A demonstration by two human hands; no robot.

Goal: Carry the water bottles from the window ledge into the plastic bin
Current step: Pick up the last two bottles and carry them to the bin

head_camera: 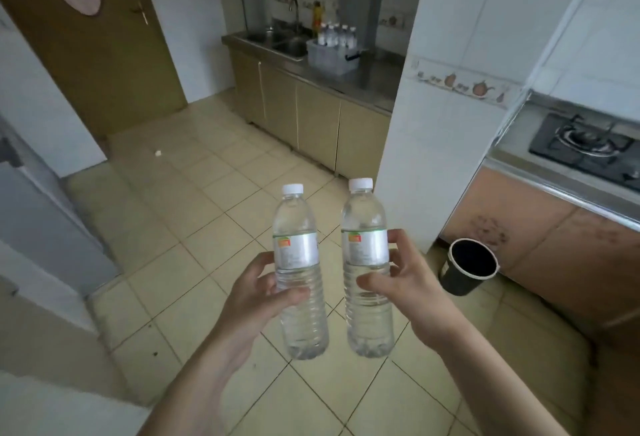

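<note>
Two held bottles (300,273) (367,266); one bin (329,58); one wastebasket (467,267).

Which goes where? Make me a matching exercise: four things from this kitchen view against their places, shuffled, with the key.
Things:
1. plastic bin
2. black wastebasket
3. gas burner
4. two water bottles

Places:
A. on the floor by the pillar
B. one in the left hand, one in the right hand
C. counter beside the sink
D. counter at far right

Pairs: 1-C, 2-A, 3-D, 4-B
</note>
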